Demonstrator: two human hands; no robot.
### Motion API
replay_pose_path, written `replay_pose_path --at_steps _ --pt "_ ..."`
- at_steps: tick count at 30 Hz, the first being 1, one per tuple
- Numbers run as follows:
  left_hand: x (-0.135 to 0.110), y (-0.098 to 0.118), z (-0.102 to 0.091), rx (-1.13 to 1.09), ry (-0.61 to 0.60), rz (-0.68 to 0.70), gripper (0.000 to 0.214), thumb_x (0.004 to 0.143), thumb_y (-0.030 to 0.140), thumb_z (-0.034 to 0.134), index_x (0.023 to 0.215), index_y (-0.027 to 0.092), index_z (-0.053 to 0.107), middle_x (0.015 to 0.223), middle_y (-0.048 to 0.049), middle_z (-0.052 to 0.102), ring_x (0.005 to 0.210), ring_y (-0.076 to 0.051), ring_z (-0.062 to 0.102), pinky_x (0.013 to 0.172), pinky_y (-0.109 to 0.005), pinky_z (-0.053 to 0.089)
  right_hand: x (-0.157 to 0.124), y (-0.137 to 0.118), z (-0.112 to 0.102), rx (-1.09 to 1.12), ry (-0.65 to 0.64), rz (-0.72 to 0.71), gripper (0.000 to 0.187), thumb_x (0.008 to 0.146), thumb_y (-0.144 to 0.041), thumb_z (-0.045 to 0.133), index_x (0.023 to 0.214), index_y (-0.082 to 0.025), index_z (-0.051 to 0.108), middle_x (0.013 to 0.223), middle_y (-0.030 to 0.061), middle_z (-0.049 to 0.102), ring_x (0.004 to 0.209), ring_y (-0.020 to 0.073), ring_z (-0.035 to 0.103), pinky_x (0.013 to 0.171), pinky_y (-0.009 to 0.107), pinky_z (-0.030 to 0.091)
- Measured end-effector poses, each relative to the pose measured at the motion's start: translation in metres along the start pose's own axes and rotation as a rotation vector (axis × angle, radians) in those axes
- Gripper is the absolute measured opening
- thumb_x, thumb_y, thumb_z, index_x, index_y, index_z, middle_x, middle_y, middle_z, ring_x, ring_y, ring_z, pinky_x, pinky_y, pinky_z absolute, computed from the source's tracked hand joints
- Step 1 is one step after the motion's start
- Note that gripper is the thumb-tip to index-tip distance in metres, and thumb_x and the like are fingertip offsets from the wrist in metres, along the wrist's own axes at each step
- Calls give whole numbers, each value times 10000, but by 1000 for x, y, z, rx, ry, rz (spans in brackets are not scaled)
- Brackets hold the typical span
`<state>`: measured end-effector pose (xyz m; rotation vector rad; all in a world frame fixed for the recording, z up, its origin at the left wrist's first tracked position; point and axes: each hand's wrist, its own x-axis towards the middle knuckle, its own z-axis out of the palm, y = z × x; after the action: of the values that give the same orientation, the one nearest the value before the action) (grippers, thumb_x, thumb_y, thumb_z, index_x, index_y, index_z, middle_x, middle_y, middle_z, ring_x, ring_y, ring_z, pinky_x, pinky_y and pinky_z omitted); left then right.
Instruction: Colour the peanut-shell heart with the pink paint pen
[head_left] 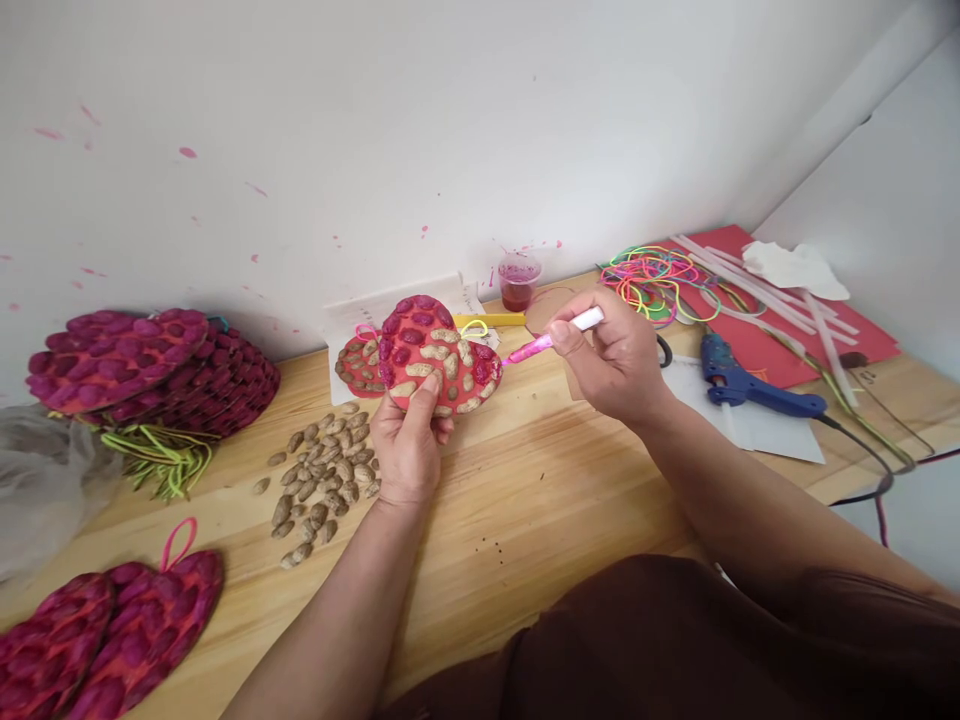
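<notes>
My left hand (411,440) pinches the lower edge of a red card piece (425,367) between thumb and fingers. Peanuts cover its face, some painted magenta and some bare. In my right hand (611,355) is a white-handled paintbrush (536,346), smeared pink toward its tip, which reaches the card's right edge by magenta peanuts. Behind the held card, a second peanut-covered red piece (352,365) lies on white paper. Loose peanuts (330,475) are spread on the table left of my left hand. A clear cup (519,280) of dark magenta liquid stands near the wall.
Painted peanut pieces (150,360) are stacked at the left, with others (161,625) nearer me. At right lie a blue glue gun (757,385) with its cord, tangled colored string (660,280), glue sticks (765,290) and red card (870,345). A paint-spotted wall (300,150) bounds the wooden table.
</notes>
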<state>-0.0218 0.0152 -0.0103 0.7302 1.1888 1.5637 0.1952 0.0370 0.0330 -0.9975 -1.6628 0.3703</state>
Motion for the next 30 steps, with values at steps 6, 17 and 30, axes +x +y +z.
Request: replay_pose_path --at_steps 6,17,30 --pt "1 1 0 -23 -7 -44 394 660 410 874 732 198 551 558 66 583 379 -67 488 331 -164 281 -1 1 1 28 -18 28 201 952 -414 691 887 -238 619 765 1 619 724 165 546 662 329 408" --pt "1 1 0 4 -21 -41 380 678 416 854 732 201 546 559 67 579 378 -65 483 336 -168 285 0 0 0 -15 15 8 223 958 -437 679 878 -240 608 757 -1 619 723 166 553 671 334 417" --pt "-1 -2 -3 72 -30 0 363 699 430 866 758 195 596 574 55 612 395 -74 505 364 -170 360 -1 -3 -1 -50 -2 -57 195 963 -412 680 888 -244 615 803 9 652 738 172 579 701 348 437"
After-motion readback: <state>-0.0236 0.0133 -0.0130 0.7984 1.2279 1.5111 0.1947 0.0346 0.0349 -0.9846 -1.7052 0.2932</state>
